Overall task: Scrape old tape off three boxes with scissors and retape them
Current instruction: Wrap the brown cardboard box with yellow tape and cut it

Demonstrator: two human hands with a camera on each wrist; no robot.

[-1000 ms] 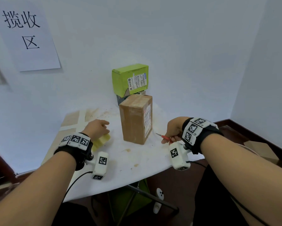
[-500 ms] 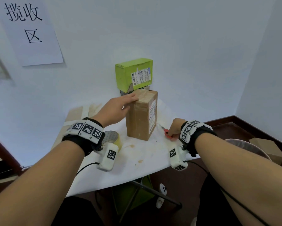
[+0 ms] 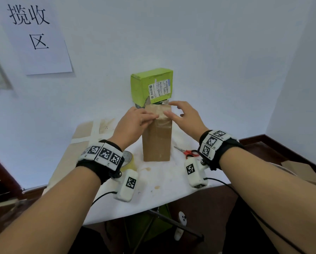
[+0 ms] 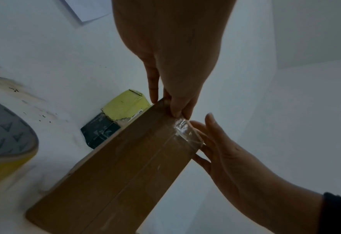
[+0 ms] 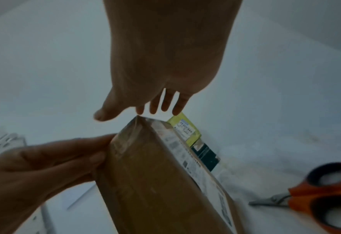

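A white-covered table (image 3: 171,182) stands in the corner of a pale blue room, with a sheet of paper bearing black characters (image 3: 38,35) fixed to the wall. Within the last second the right hand (image 3: 185,119) has set down the orange-handled scissors (image 3: 187,152), which now lie on the table just right of the tall brown cardboard box (image 3: 157,140), and the left hand (image 3: 133,123) has left the yellow roll of packing tape (image 3: 128,159) lying to the box's left. Both hands have risen to the top of the upright box. This suggests that scraping is paused and that loosened clear tape (image 4: 182,126) is about to be peeled by hand. The left fingers (image 4: 176,109) lie close together, nearly straight, pressing the box's top edge; they hold nothing. The right fingers (image 5: 165,104) are spread and relaxed, with tips at the crinkled tape on the top face; no pinch is visible. Behind the brown box, a green cardboard box with a shipping label (image 3: 151,85) rests on a dark box (image 4: 99,129).
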